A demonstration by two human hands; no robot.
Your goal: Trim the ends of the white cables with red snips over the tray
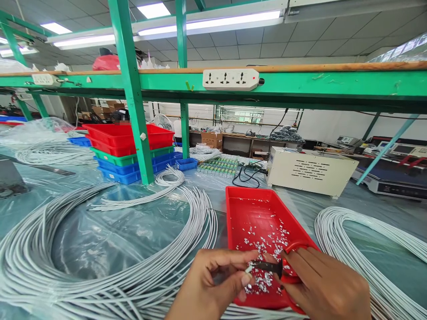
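Observation:
Over a red tray strewn with small silvery foil scraps, both my hands work close together. My left hand pinches the end of a white cable between thumb and fingers; the rest of that cable is hidden by the hand. A pair of red-handled scissors is held in my right hand, with fingers through the loops. Its dark blades point left and meet the cable end at my left fingertips. Whether the blades touch the cable I cannot tell.
A large coil of white cables spreads to the left, another bundle on the right. Behind the tray stands a cream metal box. Stacked red, green and blue trays sit beside a green post. A power strip hangs on the shelf edge.

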